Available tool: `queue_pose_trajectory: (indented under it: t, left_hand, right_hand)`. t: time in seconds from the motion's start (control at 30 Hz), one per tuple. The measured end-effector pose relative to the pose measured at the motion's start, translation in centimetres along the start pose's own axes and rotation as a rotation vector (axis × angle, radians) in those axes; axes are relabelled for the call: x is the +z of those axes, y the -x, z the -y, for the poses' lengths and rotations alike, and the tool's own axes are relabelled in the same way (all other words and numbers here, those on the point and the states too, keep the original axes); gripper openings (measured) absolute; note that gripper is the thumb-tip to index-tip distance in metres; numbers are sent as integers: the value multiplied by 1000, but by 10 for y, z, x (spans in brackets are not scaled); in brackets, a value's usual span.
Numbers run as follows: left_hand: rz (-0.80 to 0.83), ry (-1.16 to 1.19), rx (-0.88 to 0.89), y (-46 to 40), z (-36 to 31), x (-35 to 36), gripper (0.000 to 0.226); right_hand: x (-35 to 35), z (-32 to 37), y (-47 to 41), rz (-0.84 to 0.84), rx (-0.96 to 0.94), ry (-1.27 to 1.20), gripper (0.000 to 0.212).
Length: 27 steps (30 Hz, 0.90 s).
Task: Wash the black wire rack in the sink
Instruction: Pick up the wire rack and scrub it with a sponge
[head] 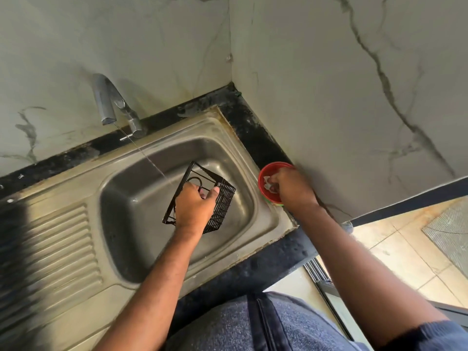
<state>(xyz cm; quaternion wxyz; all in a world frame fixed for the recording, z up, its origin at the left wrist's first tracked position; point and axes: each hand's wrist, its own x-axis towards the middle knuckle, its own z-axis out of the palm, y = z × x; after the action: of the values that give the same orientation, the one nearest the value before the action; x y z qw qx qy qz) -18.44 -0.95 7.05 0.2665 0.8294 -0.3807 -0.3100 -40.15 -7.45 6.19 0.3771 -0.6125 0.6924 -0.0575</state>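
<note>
The black wire rack [222, 198] is held tilted over the steel sink basin [141, 198], with my left hand [193, 209] gripping its frame. A thin stream of water runs from the tap [107, 102] down to the rack's upper edge. My right hand [291, 187] reaches into a small red bowl [264, 173] on the sink's right rim, fingers pinched on a whitish scrub pad [268, 182] inside it.
A ribbed steel drainboard [58, 249] lies left of the basin. Black countertop [253, 127] borders the sink, with marble walls behind and to the right forming a corner. Tiled floor and a mat [450, 231] show at lower right.
</note>
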Motion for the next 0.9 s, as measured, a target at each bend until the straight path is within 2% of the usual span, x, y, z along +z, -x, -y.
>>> queue_pose_trajectory:
  t: [0.17, 0.3, 0.4, 0.47, 0.57, 0.6, 0.67, 0.8, 0.9]
  left_hand:
    - [21, -51, -11, -5, 4, 2, 43]
    - [19, -2, 23, -4, 1, -1, 57]
    - [56, 44, 33, -5, 4, -7, 63]
    - [61, 50, 40, -4, 8, -10, 61]
    - [26, 121, 43, 4, 12, -17, 41]
    - [3, 174, 32, 7, 12, -20, 41]
    - [-47, 259, 8, 11, 11, -28, 56]
    - [-134, 481, -37, 22, 8, -50, 66]
    - [-216, 542, -21, 28, 7, -65, 69]
  right_hand:
    - [-5, 6, -10, 29, 16, 93, 41]
    - [-14, 8, -11, 38, -58, 191, 41]
    - [-16, 2, -7, -85, -135, 94, 26]
    - [-20, 2, 0, -164, -196, 54, 25]
    - [-27, 15, 11, -253, -297, -56, 31]
    - [-29, 21, 15, -258, -332, -93, 36]
    - [-31, 33, 23, -250, -398, -164, 40]
    - [-23, 61, 36, -245, -516, -278, 33]
    - [-10, 86, 51, -155, -691, -328, 33]
